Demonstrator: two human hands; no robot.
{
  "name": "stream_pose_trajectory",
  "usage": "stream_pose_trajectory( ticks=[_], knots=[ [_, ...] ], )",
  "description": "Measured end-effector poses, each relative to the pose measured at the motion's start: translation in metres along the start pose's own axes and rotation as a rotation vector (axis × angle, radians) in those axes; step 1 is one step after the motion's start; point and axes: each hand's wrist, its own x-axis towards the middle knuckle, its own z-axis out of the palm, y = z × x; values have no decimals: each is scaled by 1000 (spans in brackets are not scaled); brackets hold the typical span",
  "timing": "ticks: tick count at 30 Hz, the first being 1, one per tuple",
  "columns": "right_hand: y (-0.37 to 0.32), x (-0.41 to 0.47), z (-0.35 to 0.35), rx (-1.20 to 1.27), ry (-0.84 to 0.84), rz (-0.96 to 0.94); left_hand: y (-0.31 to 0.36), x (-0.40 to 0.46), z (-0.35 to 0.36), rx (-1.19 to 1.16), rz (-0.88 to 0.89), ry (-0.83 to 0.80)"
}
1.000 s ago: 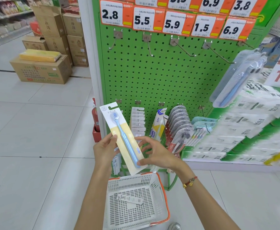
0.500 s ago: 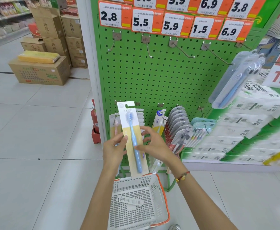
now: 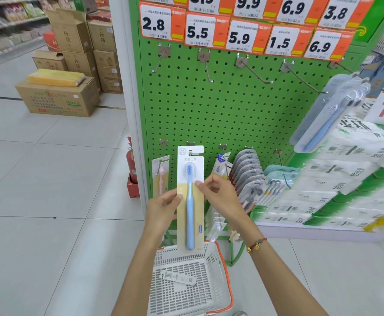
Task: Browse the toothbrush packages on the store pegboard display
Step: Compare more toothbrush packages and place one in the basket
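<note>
I hold a white and yellow card package with a blue toothbrush (image 3: 190,201) upright in front of the green pegboard (image 3: 220,106). My left hand (image 3: 162,208) grips its left edge, and my right hand (image 3: 218,195) pinches its right edge at mid height. The card's top slot sits level with the lower row of hooks. A pink toothbrush package (image 3: 161,176) hangs on the hook just left of it. Further packages (image 3: 248,172) hang in a dense row to the right, and a large blue toothbrush pack (image 3: 332,115) hangs at the upper right.
A white shopping basket with orange rim (image 3: 227,281) stands on the floor below my hands, holding a small boxed item (image 3: 178,278). Price tags (image 3: 239,35) line the top. Stacked tissue packs (image 3: 346,179) fill the right; cardboard boxes (image 3: 59,96) and a red extinguisher (image 3: 131,165) stand left.
The package turned from tilted to upright and moved right and up toward the lower hooks. Both hands kept hold of its edges throughout.
</note>
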Motion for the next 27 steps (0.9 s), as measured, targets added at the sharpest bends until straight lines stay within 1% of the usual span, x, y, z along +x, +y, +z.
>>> stream_pose_trajectory(
  ticks=[3, 6, 10, 16, 18, 19, 22, 24, 25, 27],
  knots=[
    [-1, 1, 1, -53, 47, -41, -1, 2, 0, 72, 17, -32],
    [-6, 1, 3, -156, 110, -58, -1, 5, 3, 168, 29, -97],
    [-12, 0, 8, -233, 124, -106, -4, 7, 5, 356, 93, -193],
    [-22, -3, 14, -302, 109, -132, -6, 7, 5, 371, 114, -333],
    [-23, -3, 14, -288, 39, -112, -4, 5, 3, 344, 122, -371],
    [-22, -3, 14, -245, -23, -76, -2, 4, 2, 311, 120, -394],
    [-22, 1, 9, -13, -192, 57, 7, -3, -2, 146, 60, -438],
    [-26, 4, 4, 138, -220, 116, 9, -4, -5, -2, -12, -456],
    [-27, 5, 2, 171, -205, 130, 9, -5, -6, -59, -45, -468],
    [-28, 10, -1, 159, -138, 133, 9, -6, -7, -121, -92, -475]
  ],
)
